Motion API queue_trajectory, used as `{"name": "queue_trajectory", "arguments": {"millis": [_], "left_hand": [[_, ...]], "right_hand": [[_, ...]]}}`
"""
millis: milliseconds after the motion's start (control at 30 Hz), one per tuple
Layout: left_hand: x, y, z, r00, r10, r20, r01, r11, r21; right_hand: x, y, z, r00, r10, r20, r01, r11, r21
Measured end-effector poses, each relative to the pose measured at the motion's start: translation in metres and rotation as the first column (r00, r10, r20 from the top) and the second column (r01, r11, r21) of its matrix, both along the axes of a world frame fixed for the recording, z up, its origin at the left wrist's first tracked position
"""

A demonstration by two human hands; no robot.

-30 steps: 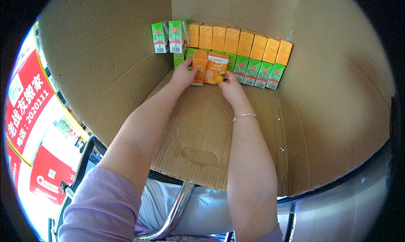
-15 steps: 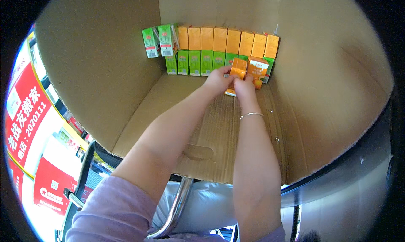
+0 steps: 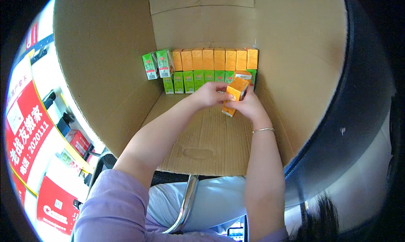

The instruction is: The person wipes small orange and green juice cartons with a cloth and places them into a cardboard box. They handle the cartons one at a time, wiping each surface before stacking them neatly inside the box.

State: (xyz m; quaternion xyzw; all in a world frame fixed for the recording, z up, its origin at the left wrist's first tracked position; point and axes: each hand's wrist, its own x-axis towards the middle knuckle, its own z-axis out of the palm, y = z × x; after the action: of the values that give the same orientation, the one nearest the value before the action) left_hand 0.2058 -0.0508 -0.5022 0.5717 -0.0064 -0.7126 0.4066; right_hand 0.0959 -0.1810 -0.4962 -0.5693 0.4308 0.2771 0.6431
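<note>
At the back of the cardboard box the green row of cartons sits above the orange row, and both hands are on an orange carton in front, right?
No: the head view shows the orange row above the green row in the cardboard box. The left hand and right hand are on an orange carton in front.

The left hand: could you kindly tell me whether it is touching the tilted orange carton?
Touching. The head view shows the left hand with its thumb against the tilted orange carton, no gap between them.
</note>
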Motion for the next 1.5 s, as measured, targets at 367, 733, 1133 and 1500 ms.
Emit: {"name": "queue_trajectory", "arguments": {"millis": [367, 733, 1133, 1500], "left_hand": [[0.006, -0.016, 0.105, 0.993, 0.103, -0.058, -0.116, 0.937, -0.33], [-0.045, -0.018, 0.226, 0.984, 0.167, -0.06, -0.173, 0.822, -0.542], [-0.091, 0.0, 0.344, 0.846, -0.076, 0.528, 0.437, 0.668, -0.603], [-0.167, 0.022, 0.434, 0.665, -0.237, 0.709, 0.735, 0.377, -0.564]], "right_hand": [[-0.001, -0.004, 0.144, 0.979, 0.148, 0.141, -0.016, 0.743, -0.67], [-0.031, 0.049, 0.222, 0.917, -0.185, 0.355, 0.399, 0.488, -0.777], [-0.088, 0.11, 0.331, 0.769, -0.334, 0.546, 0.619, 0.17, -0.767], [-0.17, 0.163, 0.398, 0.502, -0.389, 0.773, 0.797, -0.14, -0.588]]}}
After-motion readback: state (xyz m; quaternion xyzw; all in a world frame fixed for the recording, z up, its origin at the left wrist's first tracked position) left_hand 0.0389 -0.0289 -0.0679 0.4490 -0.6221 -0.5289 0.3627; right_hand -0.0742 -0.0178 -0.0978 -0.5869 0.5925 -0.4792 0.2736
